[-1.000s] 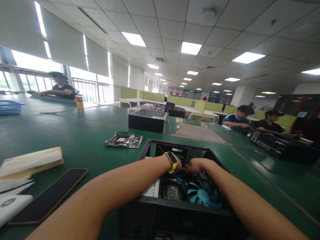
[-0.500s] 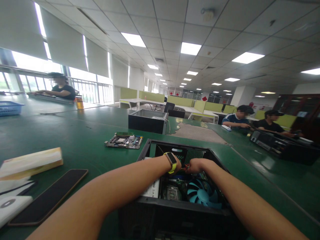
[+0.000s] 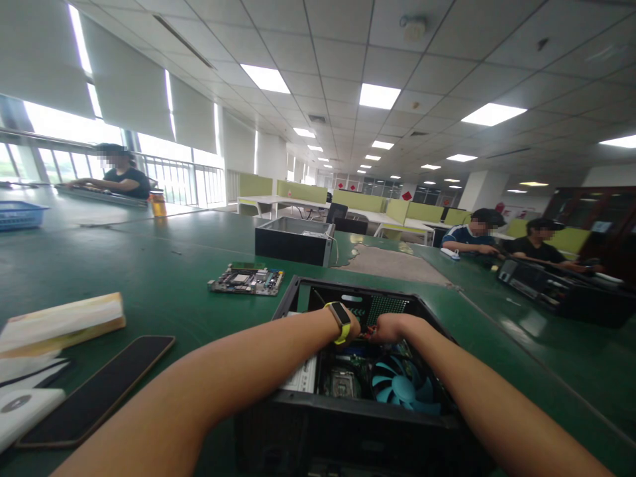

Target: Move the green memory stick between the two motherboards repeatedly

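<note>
Both my hands are down inside an open black computer case [image 3: 358,404] on the green table. My right hand [image 3: 390,327] is closed on a small bunch of red wires [image 3: 370,332] near the middle of the case. Close by on the left, my left hand [image 3: 354,326] reaches toward the same wires, its fingers hidden behind the wrist, which wears a watch with a yellow-green band [image 3: 342,323]. Below my hands lie a bare CPU socket [image 3: 342,384] and a fan with light-blue blades [image 3: 403,389]. A pale metal box [image 3: 301,376] fills the case's left side.
A loose motherboard [image 3: 247,279] lies beyond the case to the left, and another open case [image 3: 293,246] stands farther back. A phone [image 3: 102,391] and a tissue pack [image 3: 64,323] lie at left. Co-workers sit across the table; a black case [image 3: 561,291] is at right.
</note>
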The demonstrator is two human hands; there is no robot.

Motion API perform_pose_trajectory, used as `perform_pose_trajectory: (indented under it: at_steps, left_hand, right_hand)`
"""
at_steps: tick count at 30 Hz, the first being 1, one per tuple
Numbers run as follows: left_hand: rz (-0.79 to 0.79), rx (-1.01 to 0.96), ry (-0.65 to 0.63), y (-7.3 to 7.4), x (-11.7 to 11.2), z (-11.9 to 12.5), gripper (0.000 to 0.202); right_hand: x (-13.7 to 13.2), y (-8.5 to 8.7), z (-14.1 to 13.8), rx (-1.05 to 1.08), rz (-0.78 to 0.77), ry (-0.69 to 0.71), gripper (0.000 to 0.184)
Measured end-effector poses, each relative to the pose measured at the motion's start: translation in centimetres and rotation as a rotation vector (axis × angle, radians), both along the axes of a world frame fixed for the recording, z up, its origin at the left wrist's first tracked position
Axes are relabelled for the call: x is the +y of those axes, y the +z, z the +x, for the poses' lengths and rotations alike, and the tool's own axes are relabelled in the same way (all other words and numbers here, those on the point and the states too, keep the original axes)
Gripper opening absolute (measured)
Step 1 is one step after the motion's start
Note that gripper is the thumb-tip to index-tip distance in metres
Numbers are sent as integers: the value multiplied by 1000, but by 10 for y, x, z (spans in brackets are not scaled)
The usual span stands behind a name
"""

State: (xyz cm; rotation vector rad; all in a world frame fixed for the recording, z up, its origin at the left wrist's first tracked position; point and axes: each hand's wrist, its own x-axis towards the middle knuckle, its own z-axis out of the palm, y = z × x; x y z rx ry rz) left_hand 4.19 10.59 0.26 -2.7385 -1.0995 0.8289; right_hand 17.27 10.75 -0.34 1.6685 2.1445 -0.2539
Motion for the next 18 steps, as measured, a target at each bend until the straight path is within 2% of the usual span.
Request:
perform_pose_trajectory:
  at_steps: [10,18]
  left_hand:
    - [9,27,-3,3,-2,1,48]
    - [-2,35,5,-4,3,3,43]
  right_hand:
    - [6,-7,5,38,-40,-7,41]
    - [4,-6,2,29,-67,-12,40]
